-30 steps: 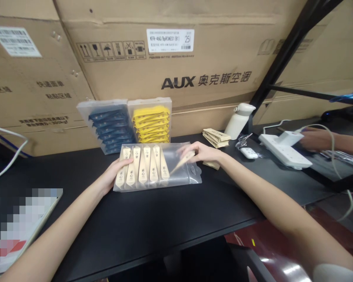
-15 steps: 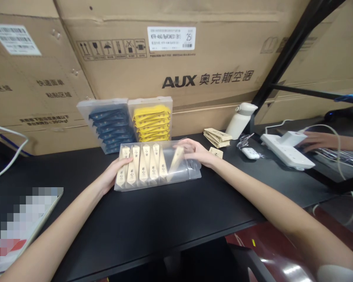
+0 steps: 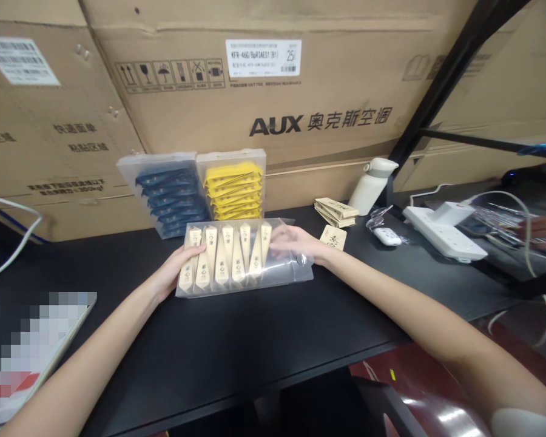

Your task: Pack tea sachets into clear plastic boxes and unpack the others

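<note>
One see-through plastic box point(image 3: 287, 272), between left hand point(image 3: 175, 270) and right hand point(image 3: 295, 243), resting on or held just over the black table point(image 3: 255, 346); cannot tell which. Left hand closed round the left end, thumb over the front face, fingers out of sight behind. Right hand at the opposite end, fingers showing through the plastic wall, curled right beside the last of the cream packets point(image 3: 222, 258); cannot tell for certain whether pinching or merely touching. Packed in a row from the left thumb towards the right fingertips, with a bare stretch of box below and beyond the right fingers. Likely light, thin-walled and springy, a bit slick, prone to bowing under a hard squeeze: best held by the end edges, near the left thumb, with gentle pressure. For the packets, probably little weight and a soft skin, easily creased; best taken by a folded edge rather than the middle. Just past the right wrist, a loose packet point(image 3: 333, 238); farther behind, a small packet stack point(image 3: 337, 211). Beyond the left grip, boxed blue packets point(image 3: 173, 197) and yellow packets point(image 3: 233, 193), side by side. Well right of the right hand, a power strip point(image 3: 443, 233), then another person's hand point(image 3: 542, 230).
</note>
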`<state>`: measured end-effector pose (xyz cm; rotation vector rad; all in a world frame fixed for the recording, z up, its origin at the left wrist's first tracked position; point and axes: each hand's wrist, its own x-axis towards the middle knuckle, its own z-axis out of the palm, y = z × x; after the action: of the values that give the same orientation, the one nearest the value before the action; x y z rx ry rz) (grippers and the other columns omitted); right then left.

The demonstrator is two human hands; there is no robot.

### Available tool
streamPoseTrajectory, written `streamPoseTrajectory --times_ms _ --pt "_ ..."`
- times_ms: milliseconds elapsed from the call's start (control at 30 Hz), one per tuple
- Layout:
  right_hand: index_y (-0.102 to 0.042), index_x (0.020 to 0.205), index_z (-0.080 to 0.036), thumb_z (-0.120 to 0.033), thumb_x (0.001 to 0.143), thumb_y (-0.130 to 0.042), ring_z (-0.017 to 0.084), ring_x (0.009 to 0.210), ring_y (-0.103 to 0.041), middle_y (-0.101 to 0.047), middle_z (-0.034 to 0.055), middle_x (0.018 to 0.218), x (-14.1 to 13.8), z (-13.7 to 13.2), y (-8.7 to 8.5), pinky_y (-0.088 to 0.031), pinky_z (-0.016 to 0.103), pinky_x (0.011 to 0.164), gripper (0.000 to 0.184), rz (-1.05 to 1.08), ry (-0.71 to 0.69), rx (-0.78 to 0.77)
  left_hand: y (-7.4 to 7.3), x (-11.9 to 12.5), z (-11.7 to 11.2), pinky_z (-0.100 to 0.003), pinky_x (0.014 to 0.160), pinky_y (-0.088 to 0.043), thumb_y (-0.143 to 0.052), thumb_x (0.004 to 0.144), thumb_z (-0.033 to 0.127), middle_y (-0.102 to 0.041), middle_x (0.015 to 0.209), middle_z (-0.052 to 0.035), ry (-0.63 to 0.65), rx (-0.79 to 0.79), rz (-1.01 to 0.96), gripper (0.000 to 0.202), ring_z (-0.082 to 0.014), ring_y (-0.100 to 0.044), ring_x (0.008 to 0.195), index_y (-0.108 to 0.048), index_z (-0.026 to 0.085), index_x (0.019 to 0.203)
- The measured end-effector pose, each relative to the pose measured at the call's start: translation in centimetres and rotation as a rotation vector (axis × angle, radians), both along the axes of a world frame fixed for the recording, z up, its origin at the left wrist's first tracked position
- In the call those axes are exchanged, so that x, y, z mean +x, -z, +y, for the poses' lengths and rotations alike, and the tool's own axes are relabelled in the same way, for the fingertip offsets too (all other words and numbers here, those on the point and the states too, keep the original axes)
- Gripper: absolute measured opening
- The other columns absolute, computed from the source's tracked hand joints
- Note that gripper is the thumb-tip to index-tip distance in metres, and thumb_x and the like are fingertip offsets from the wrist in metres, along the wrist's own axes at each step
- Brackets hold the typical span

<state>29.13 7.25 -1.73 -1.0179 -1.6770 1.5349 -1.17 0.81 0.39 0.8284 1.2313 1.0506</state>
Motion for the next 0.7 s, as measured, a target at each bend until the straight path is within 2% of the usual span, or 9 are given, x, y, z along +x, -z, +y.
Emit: streamPoseTrajectory --times_ms 133,233,333,433,500,533,633,700 --pt "-0.068 0.107 -0.02 -0.039 0.075 -0.082 0.017 0.088 -0.072 -0.074 0.0057 0.105 0.3 0.1 0.0 -0.06 0.033 0.079 0.04 -0.011 -0.167 -0.034 -0.1 0.0 0.0 -0.034 0.068 -0.064 -0.073 0.081 0.022 -0.08 0.099 -0.0183 0.019 -0.001 0.006 0.045 -0.03 -0.079 0.079 -0.067 0.01 0.124" --pt "-0.069 0.112 -0.021 -0.038 0.077 -0.08 0.017 0.092 -0.072 -0.074 0.0051 0.107 0.5 0.3 -0.1 -0.06 0.033 0.082 0.04 -0.009 -0.225 -0.029 -0.1 0.1 -0.1 -0.032 0.067 -0.064 -0.07 0.083 0.02 -0.08 0.098 -0.0173 -0.006 -0.01 0.008 0.041 -0.0284 -0.079 0.076 -0.067 0.01 0.122" --pt "-0.07 0.11 -0.021 -0.035 0.077 -0.08 0.017 0.095 -0.072 -0.075 0.0054 0.106 0.6 0.3 -0.5 -0.059 0.031 0.083 0.037 0.009 -0.218 -0.039 -0.1 0.1 -0.1 -0.032 0.067 -0.064 -0.07 0.083 0.019 -0.081 0.097 -0.0169 -0.023 0.001 -0.008 0.041 -0.0281 -0.079 0.076 -0.067 0.009 0.123" --pt "-0.07 0.106 -0.019 -0.029 0.075 -0.078 0.018 0.09 -0.072 -0.075 0.0056 0.1 0.9 0.4 -1.0 -0.058 0.031 0.08 0.033 0.036 -0.127 -0.028 0.2 0.1 0.0 -0.034 0.067 -0.064 -0.07 0.083 0.019 -0.081 0.096 -0.0165 -0.041 0.032 -0.039 0.046 -0.029 -0.079 0.077 -0.064 0.01 0.128" --pt "-0.069 0.102 -0.017 -0.026 0.074 -0.073 0.018 0.08 -0.072 -0.075 0.0054 0.09 1.5 0.8 -1.3 -0.057 0.032 0.075 0.03 -0.016 -0.028 0.085 0.3 0.1 0.0 -0.035 0.067 -0.065 -0.069 0.084 0.019 -0.081 0.095 -0.0161 -0.066 0.05 -0.052 0.048 -0.0291 -0.079 0.075 -0.062 0.01 0.131" --pt "-0.068 0.099 -0.016 -0.025 0.074 -0.07 0.019 0.075 -0.07 -0.073 0.0052 0.084 1.9 1.0 -1.5 -0.056 0.033 0.072 0.027 -0.093 0.038 0.198 0.4 0.1 0.1 -0.035 0.067 -0.065 -0.069 0.084 0.019 -0.081 0.095 -0.0159 -0.081 0.056 -0.053 0.05 -0.0289 -0.079 0.074 -0.061 0.01 0.132" --pt "-0.065 0.089 -0.016 -0.026 0.077 -0.065 0.021 0.068 -0.066 -0.068 0.0052 0.071 3.3 1.4 -2.5 -0.051 0.035 0.07 0.016 -0.482 0.222 0.599 0.5 0.1 0.2 -0.036 0.067 -0.065 -0.069 0.084 0.019 -0.081 0.094 -0.0154 -0.119 0.066 -0.044 0.051 -0.0285 -0.079 0.071 -0.06 0.01 0.134" --pt "-0.064 0.087 -0.016 -0.033 0.08 -0.066 0.026 0.075 -0.067 -0.068 0.0094 0.074 3.9 1.2 -3.5 -0.049 0.039 0.075 0.018 -0.761 0.299 0.714 0.4 0.1 0.2 -0.036 0.067 -0.065 -0.068 0.084 0.019 -0.081 0.093 -0.0155 -0.13 0.069 -0.042 0.05 -0.0281 -0.079 0.07 -0.06 0.01 0.133"
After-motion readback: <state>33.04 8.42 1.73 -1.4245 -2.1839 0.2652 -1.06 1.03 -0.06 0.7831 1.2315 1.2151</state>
